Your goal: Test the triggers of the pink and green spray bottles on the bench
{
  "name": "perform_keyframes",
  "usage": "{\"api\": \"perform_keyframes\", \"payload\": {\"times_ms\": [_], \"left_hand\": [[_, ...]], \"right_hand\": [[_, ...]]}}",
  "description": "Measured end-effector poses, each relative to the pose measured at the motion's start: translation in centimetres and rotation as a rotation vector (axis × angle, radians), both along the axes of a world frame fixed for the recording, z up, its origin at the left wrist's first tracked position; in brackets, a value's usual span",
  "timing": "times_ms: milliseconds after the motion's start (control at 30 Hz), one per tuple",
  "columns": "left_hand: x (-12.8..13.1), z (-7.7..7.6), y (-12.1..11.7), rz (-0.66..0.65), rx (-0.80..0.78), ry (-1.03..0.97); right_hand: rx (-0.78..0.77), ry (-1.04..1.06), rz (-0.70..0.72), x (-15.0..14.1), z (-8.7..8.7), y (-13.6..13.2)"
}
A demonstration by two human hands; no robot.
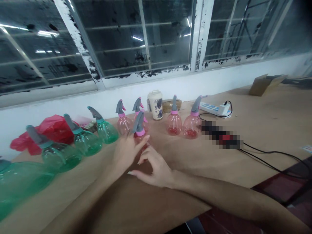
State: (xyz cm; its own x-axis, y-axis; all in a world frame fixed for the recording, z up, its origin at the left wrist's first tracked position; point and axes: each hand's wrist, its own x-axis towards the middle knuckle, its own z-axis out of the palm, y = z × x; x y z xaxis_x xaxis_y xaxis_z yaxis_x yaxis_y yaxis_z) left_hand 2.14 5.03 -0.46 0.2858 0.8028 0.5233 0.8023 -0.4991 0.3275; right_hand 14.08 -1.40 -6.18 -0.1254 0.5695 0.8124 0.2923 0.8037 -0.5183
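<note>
A pink spray bottle (139, 126) with a grey trigger head stands on the brown table (255, 130) just in front of me. My left hand (126, 151) is wrapped round its left side, one finger lying across the body. My right hand (154, 169) rests on the table right beside the bottle's base, fingers loosely bent, thumb stretched out to the left, nothing held in it. The bottle's lower body is hidden behind both hands.
Several more pink spray bottles (174, 121) stand behind it, and a row of green spray bottles (84, 140) runs to the left. Also on the table are a paper cup (156, 104), a power strip (214, 109), black cables (268, 156), a red plastic bag (52, 128) and a cardboard box (263, 84).
</note>
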Motion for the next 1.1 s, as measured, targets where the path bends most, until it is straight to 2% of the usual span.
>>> {"api": "perform_keyframes", "payload": {"times_ms": [33, 100, 167, 233, 300, 467, 667, 800, 867, 967, 1100], "left_hand": [[-1.1, 0.2, -1.0, 0.000, -0.055, 0.080], [-3.0, 0.6, -2.7, 0.054, -0.117, 0.108], [-4.1, 0.8, -4.1, 0.064, -0.139, 0.078], [-4.6, 0.9, -5.0, 0.027, -0.176, 0.029], [-4.5, 0.7, -5.5, 0.003, -0.234, -0.011], [-3.0, 0.0, -4.9, -0.036, -0.279, -0.206], [-0.3, 0.6, -3.4, -0.160, -0.273, -0.493], [0.3, 0.8, -2.4, -0.255, -0.300, -0.493], [0.2, 0.6, -1.9, -0.273, -0.322, -0.486], [-0.1, 0.4, -1.6, -0.271, -0.309, -0.469], [0.0, 0.7, -2.0, -0.221, -0.217, -0.465]], "right_hand": [[-0.001, 0.042, -0.047, 0.1, -0.1, 0.2], [-0.056, 0.086, -0.135, 0.3, -0.5, 0.6], [-0.188, 0.067, -0.184, 0.2, -1.0, 0.9], [-0.336, 0.003, -0.164, 0.0, -1.4, 1.0], [-0.406, -0.066, -0.111, -0.3, -1.6, 0.8], [-0.404, -0.107, -0.072, -1.0, -0.9, -0.2], [-0.494, -0.047, -0.111, -0.8, -0.9, -0.2], [-0.564, -0.024, -0.130, -0.3, -1.1, 0.3], [-0.570, -0.005, -0.087, -0.1, -1.0, 0.5], [-0.555, 0.026, 0.010, 0.0, -0.9, 0.5], [-0.586, 0.052, 0.016, -0.2, -1.0, 0.4]]}}
